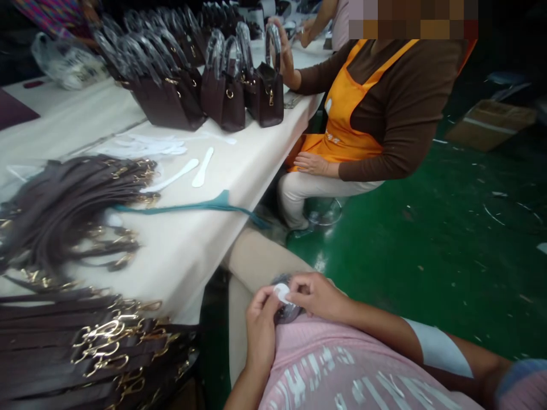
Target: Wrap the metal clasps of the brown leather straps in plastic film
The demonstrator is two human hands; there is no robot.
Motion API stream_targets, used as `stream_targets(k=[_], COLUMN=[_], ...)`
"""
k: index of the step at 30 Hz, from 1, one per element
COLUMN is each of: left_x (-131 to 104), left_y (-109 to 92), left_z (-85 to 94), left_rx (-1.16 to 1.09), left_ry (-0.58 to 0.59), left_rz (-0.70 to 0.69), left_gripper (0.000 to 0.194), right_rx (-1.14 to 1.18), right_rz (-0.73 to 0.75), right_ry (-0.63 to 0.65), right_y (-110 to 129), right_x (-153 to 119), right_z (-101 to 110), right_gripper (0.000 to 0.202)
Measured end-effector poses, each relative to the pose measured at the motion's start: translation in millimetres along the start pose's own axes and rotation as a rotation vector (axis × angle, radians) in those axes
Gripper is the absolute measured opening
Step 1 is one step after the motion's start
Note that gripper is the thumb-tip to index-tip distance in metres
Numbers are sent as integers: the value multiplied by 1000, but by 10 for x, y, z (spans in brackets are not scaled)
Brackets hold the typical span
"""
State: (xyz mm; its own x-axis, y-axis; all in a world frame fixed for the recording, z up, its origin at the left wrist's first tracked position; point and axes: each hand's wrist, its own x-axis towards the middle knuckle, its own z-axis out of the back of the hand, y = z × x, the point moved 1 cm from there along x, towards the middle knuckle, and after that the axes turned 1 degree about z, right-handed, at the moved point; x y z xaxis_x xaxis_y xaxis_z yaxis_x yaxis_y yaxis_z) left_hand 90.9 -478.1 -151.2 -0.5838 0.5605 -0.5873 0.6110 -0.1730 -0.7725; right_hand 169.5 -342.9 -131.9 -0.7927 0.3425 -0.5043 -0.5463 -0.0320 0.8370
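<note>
Above my lap, my left hand (261,313) pinches the edge of a small white rounded piece (282,292) between thumb and fingers. From the other side, my right hand (319,297) has its fingers closed at the same piece. Under it rests a dark, shiny bundle (287,313) that looks wrapped in clear plastic, partly hidden by my hands. White strips with rounded ends (203,167) lie on the table (179,239) to my left. A bluish-white patch of sheet (440,347) lies on my right forearm.
Brown straps with gold clasps (100,336) are heaped at the left. A teal strip (192,206) crosses the table edge. Dark brown handbags (222,97) with plastic-wrapped handles stand farther back. A co-worker in an orange apron (359,108) sits by them, one hand at a bag.
</note>
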Motion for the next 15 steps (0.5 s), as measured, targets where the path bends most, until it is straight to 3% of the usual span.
stream_targets(k=[10,15], left_x=[-1,31], left_y=[-7,110], left_z=[24,14], left_rx=[115,260], left_ry=[-42,-196], left_rz=[-69,-286], left_gripper=[30,35], right_rx=[-150,-326], right_rz=[68,24], right_ry=[-89,-149], right_y=[-97,-2], right_x=[67,69], right_z=[-62,-139], right_gripper=[28,26])
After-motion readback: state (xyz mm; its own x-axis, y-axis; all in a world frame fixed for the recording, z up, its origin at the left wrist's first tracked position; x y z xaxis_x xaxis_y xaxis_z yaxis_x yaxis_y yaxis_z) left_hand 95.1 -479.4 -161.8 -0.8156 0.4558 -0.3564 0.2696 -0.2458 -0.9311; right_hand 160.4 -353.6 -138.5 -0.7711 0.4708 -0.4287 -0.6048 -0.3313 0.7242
